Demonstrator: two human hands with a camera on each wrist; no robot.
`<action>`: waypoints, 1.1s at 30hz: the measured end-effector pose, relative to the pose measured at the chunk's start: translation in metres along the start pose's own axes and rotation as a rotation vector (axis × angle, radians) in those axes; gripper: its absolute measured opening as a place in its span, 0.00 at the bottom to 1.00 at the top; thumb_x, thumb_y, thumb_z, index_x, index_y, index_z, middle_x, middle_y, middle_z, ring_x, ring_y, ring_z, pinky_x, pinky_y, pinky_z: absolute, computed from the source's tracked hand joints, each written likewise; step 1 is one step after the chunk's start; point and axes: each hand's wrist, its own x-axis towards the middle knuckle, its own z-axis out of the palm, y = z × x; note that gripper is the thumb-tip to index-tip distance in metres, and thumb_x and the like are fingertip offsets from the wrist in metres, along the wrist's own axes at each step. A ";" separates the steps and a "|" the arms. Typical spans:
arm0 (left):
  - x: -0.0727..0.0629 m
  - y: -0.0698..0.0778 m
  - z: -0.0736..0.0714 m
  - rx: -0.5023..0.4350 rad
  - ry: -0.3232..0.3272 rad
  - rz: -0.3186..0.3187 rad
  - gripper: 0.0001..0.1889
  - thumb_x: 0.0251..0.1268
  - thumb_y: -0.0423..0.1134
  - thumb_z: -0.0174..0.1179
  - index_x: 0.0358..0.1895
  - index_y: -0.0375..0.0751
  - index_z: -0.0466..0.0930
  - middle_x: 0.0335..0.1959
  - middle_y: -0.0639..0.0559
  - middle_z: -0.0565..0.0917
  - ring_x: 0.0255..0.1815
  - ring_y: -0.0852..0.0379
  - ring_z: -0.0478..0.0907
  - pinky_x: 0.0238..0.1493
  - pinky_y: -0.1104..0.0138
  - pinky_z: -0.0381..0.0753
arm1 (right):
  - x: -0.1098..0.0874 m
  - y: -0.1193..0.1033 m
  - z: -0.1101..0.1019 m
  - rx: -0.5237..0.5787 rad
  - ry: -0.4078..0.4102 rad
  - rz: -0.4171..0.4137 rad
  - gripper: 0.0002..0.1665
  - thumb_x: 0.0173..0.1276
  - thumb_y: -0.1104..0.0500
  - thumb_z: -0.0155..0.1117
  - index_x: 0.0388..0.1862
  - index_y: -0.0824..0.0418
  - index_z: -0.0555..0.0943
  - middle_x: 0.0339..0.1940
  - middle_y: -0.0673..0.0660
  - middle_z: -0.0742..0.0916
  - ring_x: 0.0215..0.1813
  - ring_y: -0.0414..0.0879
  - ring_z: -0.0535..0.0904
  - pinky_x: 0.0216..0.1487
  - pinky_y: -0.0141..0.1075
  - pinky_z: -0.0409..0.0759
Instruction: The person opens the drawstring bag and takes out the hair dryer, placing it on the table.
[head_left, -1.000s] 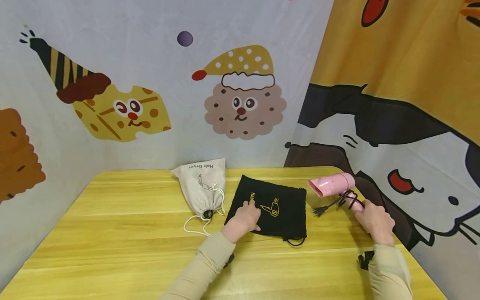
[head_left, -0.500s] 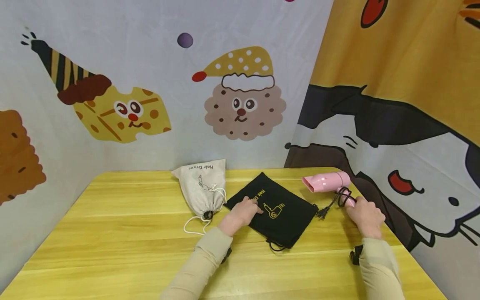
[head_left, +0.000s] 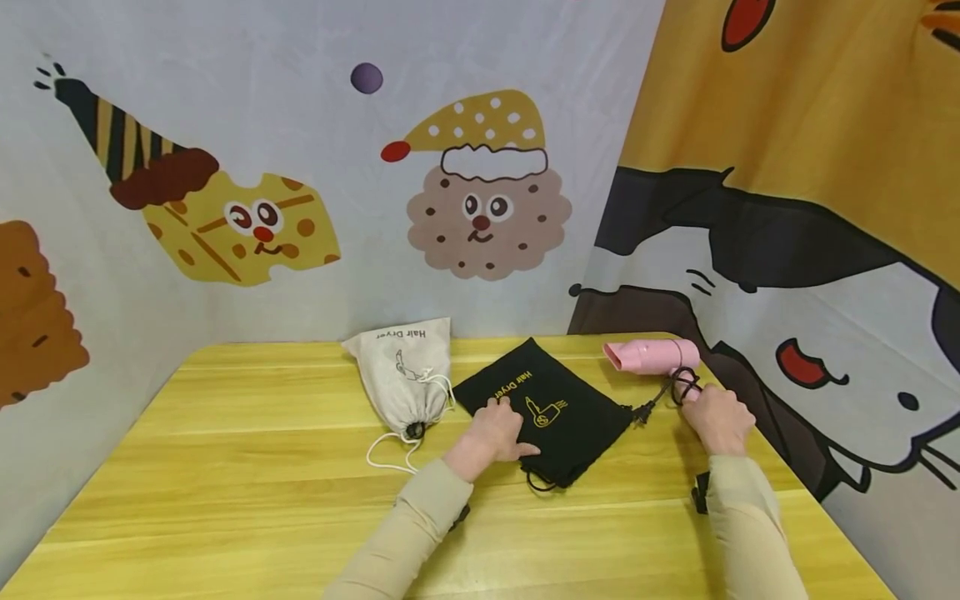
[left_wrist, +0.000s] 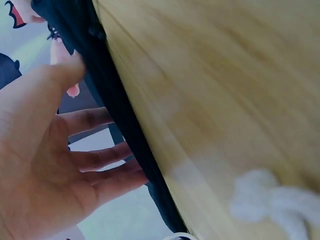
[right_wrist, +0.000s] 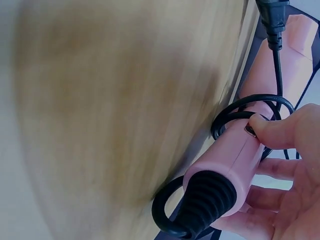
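A black drawstring pouch (head_left: pixel 577 442), printed with a yellow hair dryer and "Hair Dryer", lies flat and slanted on the table. My left hand (head_left: pixel 491 433) rests on its left part, thumb spread to the side. The left wrist view shows the fingers (left_wrist: pixel 95 160) extended against the black cloth. To the right, my right hand (head_left: pixel 722 419) grips the handle of a pink hair dryer (head_left: pixel 656 357), its nozzle pointing left. Black cord loops round the handle (right_wrist: pixel 227 160), with the thumb pressing beside them. The plug (head_left: pixel 642 413) hangs by the pouch's right corner.
A pale drawstring pouch (head_left: pixel 390 375), also printed "Hair Dryer", lies left of the black one, its white cord (head_left: pixel 386 458) trailing forward. The wooden table (head_left: pixel 225 467) meets a cartoon-printed curtain (head_left: pixel 300 125) at the back and right.
The black pouch has turned clockwise under my left hand, whose thumb has spread out. My right hand has shifted left and slightly away from me with the hair dryer.
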 end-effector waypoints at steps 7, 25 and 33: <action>-0.003 -0.005 -0.002 0.011 -0.021 0.043 0.33 0.48 0.66 0.65 0.55 0.50 0.80 0.55 0.47 0.78 0.56 0.50 0.76 0.53 0.59 0.80 | 0.004 -0.005 -0.002 -0.031 -0.039 0.012 0.27 0.67 0.52 0.48 0.47 0.76 0.74 0.42 0.81 0.79 0.38 0.74 0.77 0.31 0.59 0.75; -0.006 -0.026 -0.001 -0.048 0.077 0.186 0.23 0.57 0.47 0.67 0.57 0.49 0.79 0.54 0.48 0.80 0.54 0.50 0.79 0.50 0.64 0.82 | -0.002 -0.016 -0.010 -0.071 -0.133 -0.040 0.30 0.65 0.56 0.49 0.56 0.79 0.68 0.47 0.81 0.78 0.43 0.73 0.77 0.36 0.61 0.76; -0.026 -0.052 -0.012 -0.055 0.322 0.030 0.16 0.55 0.39 0.67 0.47 0.41 0.80 0.44 0.44 0.82 0.45 0.46 0.78 0.45 0.58 0.81 | -0.037 -0.073 -0.013 -0.088 -0.029 -0.268 0.29 0.66 0.58 0.54 0.57 0.79 0.65 0.51 0.82 0.71 0.54 0.79 0.67 0.44 0.66 0.74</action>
